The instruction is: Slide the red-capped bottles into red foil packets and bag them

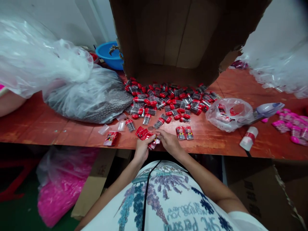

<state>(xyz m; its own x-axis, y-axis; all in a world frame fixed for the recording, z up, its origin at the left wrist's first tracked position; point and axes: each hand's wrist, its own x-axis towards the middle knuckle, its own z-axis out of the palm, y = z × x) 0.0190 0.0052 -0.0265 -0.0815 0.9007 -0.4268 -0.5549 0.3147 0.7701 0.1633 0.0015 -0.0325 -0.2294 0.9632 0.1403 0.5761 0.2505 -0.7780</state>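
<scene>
My left hand is closed around a fanned bunch of small red printed cards at the table's front edge. Thumb and fingers of my right hand pinch at the right end of the same bunch. Just beyond lie small clear bottles with red caps, filled with dark beads, part of a large loose pile. Left of my hands sits a stack of red cards. On the right, two red-carded packs lie side by side.
A big cardboard box lies open behind the pile. At left rests a clear bag of dark beads, near a blue basin. Rightward are a small plastic bag, a scoop, a white roll-like item and pink bottles.
</scene>
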